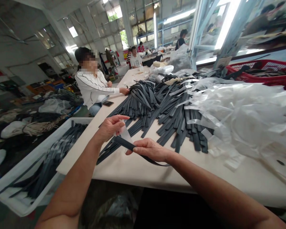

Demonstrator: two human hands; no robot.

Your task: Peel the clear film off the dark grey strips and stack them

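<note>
In the middle of the head view, my right hand (151,149) grips a flat dark strap (123,143) that looks like a belt, with the thumb on top. Its flat end points left, and the rest hangs in a curve under my wrist. My left hand (112,125) is closed in a pinch on a small clear plastic sleeve (126,134), index finger stretched forward. The sleeve runs down to the strap; I cannot tell whether it goes around it or lies behind it. Beyond my hands, a heap of similar dark straps (144,98) spreads over the pale table (143,170).
To the right lies a large pile of clear plastic sleeves (248,111), with a red basket (264,68) behind it. A white bin (13,203) of straps stands left, below table height. A co-worker in a white jacket (92,82) reaches into the strap heap, near a phone (108,103).
</note>
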